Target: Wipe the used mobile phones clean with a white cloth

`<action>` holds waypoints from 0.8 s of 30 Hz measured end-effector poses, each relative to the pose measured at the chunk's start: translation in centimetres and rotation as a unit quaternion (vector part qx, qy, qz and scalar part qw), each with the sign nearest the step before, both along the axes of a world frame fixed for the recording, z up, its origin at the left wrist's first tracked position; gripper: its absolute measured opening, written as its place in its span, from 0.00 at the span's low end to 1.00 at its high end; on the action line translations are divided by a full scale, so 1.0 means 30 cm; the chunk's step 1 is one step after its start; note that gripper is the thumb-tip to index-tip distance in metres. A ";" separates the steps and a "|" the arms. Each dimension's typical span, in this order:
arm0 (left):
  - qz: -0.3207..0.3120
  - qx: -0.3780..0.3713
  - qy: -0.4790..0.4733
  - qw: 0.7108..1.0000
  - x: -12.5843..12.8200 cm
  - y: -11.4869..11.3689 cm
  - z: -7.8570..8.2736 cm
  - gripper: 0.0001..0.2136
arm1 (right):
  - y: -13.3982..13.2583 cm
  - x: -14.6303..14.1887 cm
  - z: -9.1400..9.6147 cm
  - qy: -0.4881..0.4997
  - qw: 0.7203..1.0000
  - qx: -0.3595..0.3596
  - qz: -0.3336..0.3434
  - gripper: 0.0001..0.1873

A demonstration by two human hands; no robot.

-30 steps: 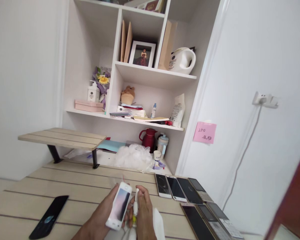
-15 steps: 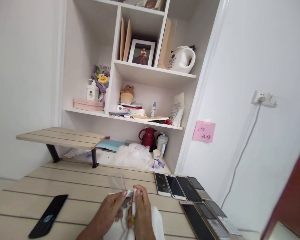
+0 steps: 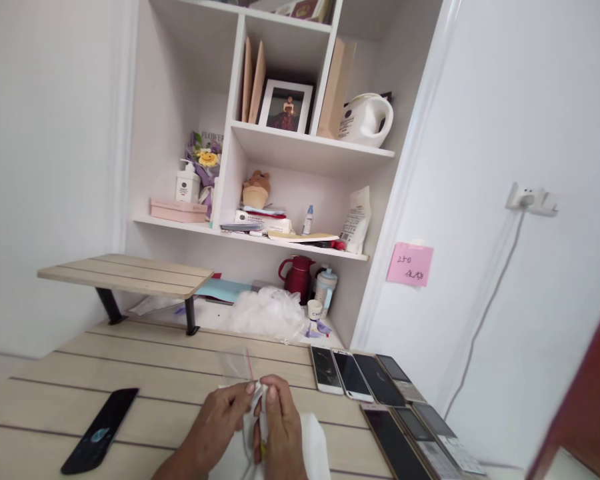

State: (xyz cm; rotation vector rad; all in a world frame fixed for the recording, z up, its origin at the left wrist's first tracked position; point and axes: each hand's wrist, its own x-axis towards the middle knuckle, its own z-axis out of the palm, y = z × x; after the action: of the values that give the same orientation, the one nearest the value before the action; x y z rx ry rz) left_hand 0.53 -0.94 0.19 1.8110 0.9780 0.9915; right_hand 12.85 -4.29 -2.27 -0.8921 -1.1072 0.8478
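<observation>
Both hands are together low in the middle, above the wooden desktop. My left hand [image 3: 220,417] is closed, its thumb and fingers pinching a slim white object [image 3: 258,393], whose kind I cannot make out. Around the same white piece from the other side curls my right hand [image 3: 280,420], with a small yellow bit [image 3: 263,450] showing below its fingers. Under and beside the hands lies a white sheet-like thing [image 3: 314,443], partly covered by them. A clear zip bag [image 3: 237,365] with a red seal line rests just beyond the fingertips.
Several phones [image 3: 353,375] lie in rows on the right. A dark phone [image 3: 100,433] is at the left. Behind stand a small raised wooden shelf [image 3: 130,275], crumpled clear plastic [image 3: 267,312], a red jug [image 3: 297,277] and a cup [image 3: 315,309].
The hands have drawn closer together, and the grey face of the piece by my left thumb has turned out of sight. The view has shifted slightly.
</observation>
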 end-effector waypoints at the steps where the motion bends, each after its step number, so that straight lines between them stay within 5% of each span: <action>1: 0.004 0.002 0.003 1.000 -0.001 0.002 -0.001 0.24 | 0.000 0.000 -0.003 -0.009 1.000 0.004 -0.005 0.27; 12: -0.032 0.040 0.024 0.998 -0.033 0.003 0.024 0.22 | 0.018 -0.005 -0.014 0.058 0.998 -0.030 -0.013 0.30; 24: 0.007 0.015 -0.017 1.000 -0.030 0.011 0.001 0.23 | 0.061 0.031 -0.044 0.067 0.995 -0.066 0.024 0.34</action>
State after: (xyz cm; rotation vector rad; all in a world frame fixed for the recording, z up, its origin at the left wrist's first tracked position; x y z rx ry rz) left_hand -0.38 -0.62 0.23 1.8085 0.9601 1.0482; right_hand 13.77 -2.46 -3.58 -0.9060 -0.9669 1.0151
